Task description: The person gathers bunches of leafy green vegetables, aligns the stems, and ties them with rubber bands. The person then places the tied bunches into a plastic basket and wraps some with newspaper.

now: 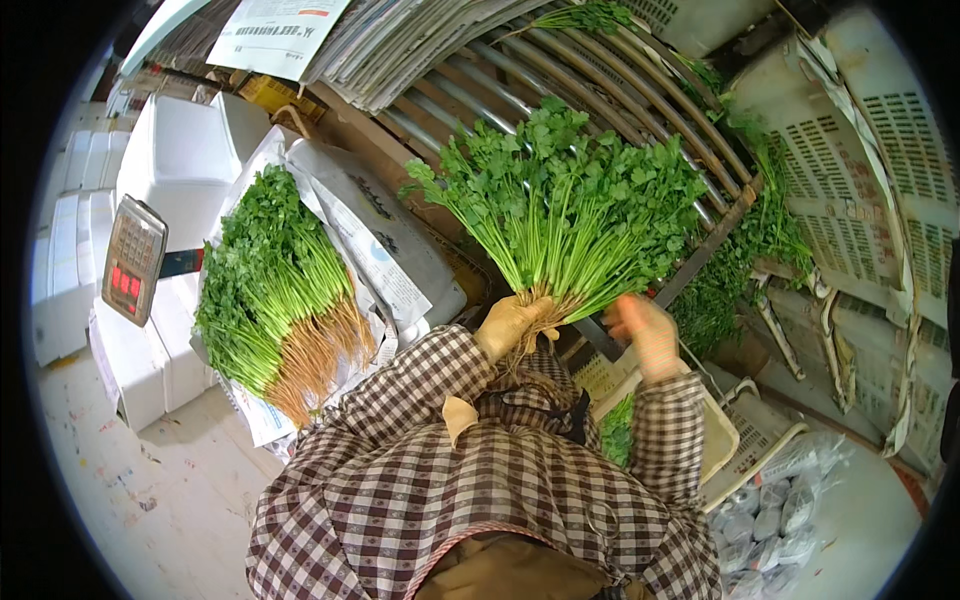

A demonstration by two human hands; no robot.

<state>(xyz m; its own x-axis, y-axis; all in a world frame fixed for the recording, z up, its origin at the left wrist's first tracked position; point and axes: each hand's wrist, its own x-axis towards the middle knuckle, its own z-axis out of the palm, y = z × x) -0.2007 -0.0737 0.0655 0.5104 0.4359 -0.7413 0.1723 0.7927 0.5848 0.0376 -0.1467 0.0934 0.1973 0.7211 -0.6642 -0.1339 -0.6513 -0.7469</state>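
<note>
My left hand (514,326) grips a fanned bunch of coriander (570,202) at its root end. The leaves spread away from me over a rack of metal rollers, and thin brown roots hang below my fingers. Just right of the stems is my right hand (645,334), blurred by motion, so its fingers are hard to make out. To my left, a thick pile of coriander (262,277) lies on newspaper (390,277), its brown roots towards me.
A scale display (135,259) with lit red digits stands at left among white foam boxes (180,165). Stacked newspapers (405,45) rest beyond the roller rack (480,90). Perforated plastic crates (847,180) stand at right, with loose greens beside them. A clear bag of wrapped items (772,517) lies lower right.
</note>
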